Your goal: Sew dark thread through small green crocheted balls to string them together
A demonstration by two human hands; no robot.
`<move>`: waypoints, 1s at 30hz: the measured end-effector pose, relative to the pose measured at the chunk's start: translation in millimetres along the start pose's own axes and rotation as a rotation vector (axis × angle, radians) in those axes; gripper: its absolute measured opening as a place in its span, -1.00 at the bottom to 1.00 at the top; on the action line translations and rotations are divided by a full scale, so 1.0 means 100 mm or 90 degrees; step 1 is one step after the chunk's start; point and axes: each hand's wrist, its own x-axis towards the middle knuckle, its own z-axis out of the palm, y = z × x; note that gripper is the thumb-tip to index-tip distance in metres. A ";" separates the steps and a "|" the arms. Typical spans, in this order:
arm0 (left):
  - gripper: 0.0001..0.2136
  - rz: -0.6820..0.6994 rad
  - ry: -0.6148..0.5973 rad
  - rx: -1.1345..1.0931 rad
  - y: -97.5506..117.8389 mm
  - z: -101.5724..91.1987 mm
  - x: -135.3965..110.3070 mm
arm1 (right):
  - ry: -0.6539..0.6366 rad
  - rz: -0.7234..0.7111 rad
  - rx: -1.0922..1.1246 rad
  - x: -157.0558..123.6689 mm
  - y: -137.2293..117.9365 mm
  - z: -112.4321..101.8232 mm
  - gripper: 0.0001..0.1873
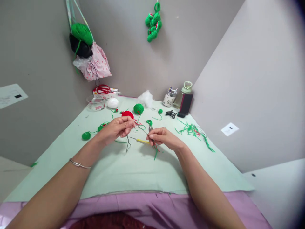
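A thin dark cord [142, 128] runs taut between my two hands over the middle of the table. My left hand [120, 127] is closed in a pinch on one part of it, and a loose dark end [128, 145] dangles below. The fingers of my right hand [160, 137] pinch the cord's other part. Short green and red yarn ends [156, 151] show under that hand; whether it holds them too is unclear. Beneath the hands lies a yellow-handled crochet hook [142, 141]. Pointed grey blades [150, 128] show just behind my right fingers. A red yarn ball [127, 114] sits behind my left hand.
Green yarn balls [138, 108], a white ball [112, 103] and white stuffing [145, 98] lie farther back. Red scissors [104, 89] rest on a box. Yarn scraps [194, 129] lie right, near a phone [186, 104], bottle [178, 101] and pen cup [169, 97].
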 end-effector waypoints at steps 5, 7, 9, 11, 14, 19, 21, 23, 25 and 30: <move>-0.80 0.065 0.053 -0.157 0.04 -0.15 -0.03 | -0.027 0.008 -0.011 0.00 0.03 -0.01 -0.63; -0.81 0.091 0.063 -0.214 0.07 -0.21 -0.04 | -0.011 0.027 -0.005 -0.01 0.04 -0.03 -0.66; -0.83 0.113 0.083 -0.266 0.11 -0.26 -0.05 | 0.008 0.031 0.004 -0.02 0.05 -0.04 -0.67; -0.85 0.127 0.106 -0.303 0.14 -0.30 -0.07 | 0.026 0.017 0.017 -0.03 0.04 -0.07 -0.66; -0.86 0.127 0.117 -0.316 0.16 -0.32 -0.08 | 0.058 0.008 0.041 -0.06 0.01 -0.11 -0.63; -0.86 0.119 0.117 -0.314 0.17 -0.31 -0.09 | 0.101 0.005 0.068 -0.08 -0.02 -0.20 -0.66; -0.85 0.116 0.126 -0.318 0.18 -0.30 -0.09 | 0.108 0.012 0.053 -0.07 0.01 -0.23 -0.68; -0.84 0.118 0.133 -0.317 0.20 -0.29 -0.10 | 0.103 0.024 0.043 -0.04 0.05 -0.24 -0.67; -0.84 0.123 0.129 -0.307 0.21 -0.29 -0.12 | 0.110 0.036 0.053 0.00 0.10 -0.25 -0.64; -0.80 0.125 0.111 -0.282 0.24 -0.28 -0.16 | 0.232 0.033 0.155 0.08 0.20 -0.28 -0.60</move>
